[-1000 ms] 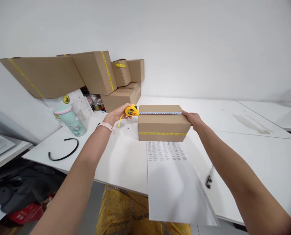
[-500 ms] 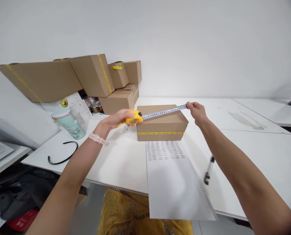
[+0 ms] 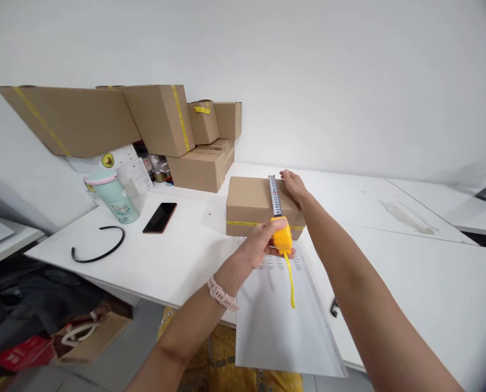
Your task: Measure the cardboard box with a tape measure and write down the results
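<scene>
A yellow tape measure [image 3: 282,237] sits in my left hand [image 3: 261,244], fingers closed round its case and a yellow strap hanging down. Its metal blade runs away from me over the top of a cardboard box [image 3: 249,193], which has a yellow strip along its front. At the box's far right edge, my right hand [image 3: 295,186] grips it, with fingertips just beside the blade's end. Part of the box's right side is hidden by this hand and forearm. Under the near side of the box lies a printed sheet of paper [image 3: 281,321].
Several cardboard boxes [image 3: 157,120] are stacked at the back left. In front of them stand a mint tumbler [image 3: 118,201], a phone [image 3: 160,218] and a black curved band [image 3: 104,253]. A pen [image 3: 334,308] is mostly hidden behind my right forearm. A paper bag [image 3: 91,335] rests below the table.
The tape turned from lying left to right over the box to running front to back. My left hand came right and nearer; my right hand moved left onto the box's far edge.
</scene>
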Demonstrator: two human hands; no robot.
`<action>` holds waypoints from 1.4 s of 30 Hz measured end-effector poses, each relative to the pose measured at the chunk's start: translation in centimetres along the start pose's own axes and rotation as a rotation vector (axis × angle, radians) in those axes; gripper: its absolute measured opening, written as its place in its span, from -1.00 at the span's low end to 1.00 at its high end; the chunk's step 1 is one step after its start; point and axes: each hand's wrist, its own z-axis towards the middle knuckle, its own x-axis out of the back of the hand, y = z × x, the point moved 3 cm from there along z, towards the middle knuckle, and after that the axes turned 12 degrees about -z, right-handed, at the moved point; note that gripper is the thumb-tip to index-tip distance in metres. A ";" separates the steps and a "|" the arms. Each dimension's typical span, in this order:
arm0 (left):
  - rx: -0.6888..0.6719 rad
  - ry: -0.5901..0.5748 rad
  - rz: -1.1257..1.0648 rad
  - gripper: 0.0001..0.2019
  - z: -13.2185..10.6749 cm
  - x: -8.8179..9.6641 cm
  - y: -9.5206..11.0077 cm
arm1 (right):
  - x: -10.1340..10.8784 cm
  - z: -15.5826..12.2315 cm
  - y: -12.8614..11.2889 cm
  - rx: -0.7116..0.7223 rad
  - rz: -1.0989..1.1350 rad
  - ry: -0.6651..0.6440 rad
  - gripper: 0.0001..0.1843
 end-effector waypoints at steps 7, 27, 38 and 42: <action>0.048 0.107 -0.050 -0.71 2.6 -0.2 0.5 | -1.1 0.9 0.2 0.074 -0.209 -0.152 -0.17; 0.033 0.172 0.008 -0.61 2.1 -1.4 -1.1 | -2.8 2.5 1.0 0.181 -0.402 -0.146 -0.23; 0.000 0.227 0.030 -0.60 1.7 -2.4 -1.3 | -3.1 2.9 1.5 0.188 -0.413 -0.128 -0.25; 0.012 0.250 0.010 -0.58 1.8 -2.1 -1.6 | -3.1 2.9 1.4 0.181 -0.420 -0.124 -0.26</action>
